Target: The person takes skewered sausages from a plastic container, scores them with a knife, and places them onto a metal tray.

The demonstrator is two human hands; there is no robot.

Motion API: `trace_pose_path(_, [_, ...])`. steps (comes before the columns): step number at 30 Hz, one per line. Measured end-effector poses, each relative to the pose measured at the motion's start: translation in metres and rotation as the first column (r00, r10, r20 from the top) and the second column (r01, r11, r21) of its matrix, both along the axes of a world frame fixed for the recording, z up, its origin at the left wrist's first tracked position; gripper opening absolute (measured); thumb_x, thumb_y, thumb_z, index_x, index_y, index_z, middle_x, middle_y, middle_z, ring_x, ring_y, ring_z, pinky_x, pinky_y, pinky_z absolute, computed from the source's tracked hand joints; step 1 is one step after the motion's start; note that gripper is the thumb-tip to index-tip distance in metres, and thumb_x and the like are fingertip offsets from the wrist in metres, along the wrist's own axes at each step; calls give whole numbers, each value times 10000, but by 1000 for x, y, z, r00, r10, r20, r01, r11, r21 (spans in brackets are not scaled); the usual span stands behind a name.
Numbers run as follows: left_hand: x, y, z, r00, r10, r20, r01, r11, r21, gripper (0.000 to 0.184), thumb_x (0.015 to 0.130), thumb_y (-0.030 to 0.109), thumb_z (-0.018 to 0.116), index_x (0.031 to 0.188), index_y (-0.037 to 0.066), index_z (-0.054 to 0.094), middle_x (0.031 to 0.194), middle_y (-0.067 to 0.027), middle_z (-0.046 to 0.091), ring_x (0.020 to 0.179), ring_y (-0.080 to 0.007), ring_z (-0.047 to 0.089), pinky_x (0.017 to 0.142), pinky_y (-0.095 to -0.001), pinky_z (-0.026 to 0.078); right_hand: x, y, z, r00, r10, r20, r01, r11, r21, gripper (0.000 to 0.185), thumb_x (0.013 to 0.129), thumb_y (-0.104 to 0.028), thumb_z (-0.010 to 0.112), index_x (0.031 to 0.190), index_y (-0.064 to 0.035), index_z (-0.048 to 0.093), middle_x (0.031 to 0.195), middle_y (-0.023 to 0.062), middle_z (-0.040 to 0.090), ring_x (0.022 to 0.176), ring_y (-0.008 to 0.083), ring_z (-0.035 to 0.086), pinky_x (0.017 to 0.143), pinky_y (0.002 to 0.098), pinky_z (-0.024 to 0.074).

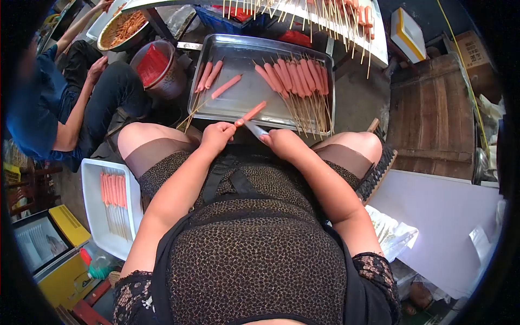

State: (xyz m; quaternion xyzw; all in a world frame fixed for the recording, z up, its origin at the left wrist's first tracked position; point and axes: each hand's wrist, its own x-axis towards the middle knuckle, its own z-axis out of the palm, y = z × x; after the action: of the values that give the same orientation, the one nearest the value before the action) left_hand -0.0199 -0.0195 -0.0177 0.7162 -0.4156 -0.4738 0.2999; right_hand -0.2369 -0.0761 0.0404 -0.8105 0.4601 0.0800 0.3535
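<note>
My left hand (218, 136) is closed around the near end of a pink sausage (253, 111) that points up and to the right. In my right hand (284, 143) is a knife (255, 129), its blade against or just beside the sausage near my left fingertips. Both hands are over my lap at the near edge of a metal tray (234, 106). Many skewered sausages (295, 76) lie bunched on the tray's right side, sticks toward me. Three more sausages (226, 86) lie at its left. Whether a stick is in the held sausage, I cannot tell.
A white tub (103, 227) with skewered sausages stands at my left. Skewers hang over the edge of a white table (376, 38) ahead. Another person (40, 114) sits at the left, near a bucket (165, 81) and a bowl of food (123, 30). A wooden board (428, 119) is at right.
</note>
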Motion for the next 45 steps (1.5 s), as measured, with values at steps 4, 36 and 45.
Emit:
trace_pose_path(4, [0, 4, 2, 998, -28, 61, 29, 999, -13, 197, 806, 190, 634, 884, 14, 672, 665, -7, 611, 585, -75, 542, 563, -230, 427, 2, 7, -16, 1000, -9, 20, 10, 999, -39, 446, 905, -374, 438, 827, 16, 637, 822, 221, 628, 818, 385, 598, 747, 453, 453])
trace_pose_path(36, [6, 10, 8, 997, -61, -39, 63, 998, 31, 168, 803, 176, 645, 857, 21, 680, 666, 1, 611, 587, -67, 545, 566, -220, 422, -21, -21, -8, 892, -441, -101, 447, 824, 348, 488, 901, -407, 450, 851, 45, 626, 750, 207, 630, 708, 362, 623, 683, 435, 476])
trace_pose_path(45, [8, 7, 7, 986, -29, -166, 34, 999, 28, 213, 809, 136, 655, 988, 23, 629, 738, 7, 612, 601, -69, 550, 585, -206, 441, -35, -25, -3, 861, -504, 61, 466, 832, 300, 533, 924, -423, 392, 709, 39, 546, 549, 165, 561, 466, 279, 574, 533, 396, 471])
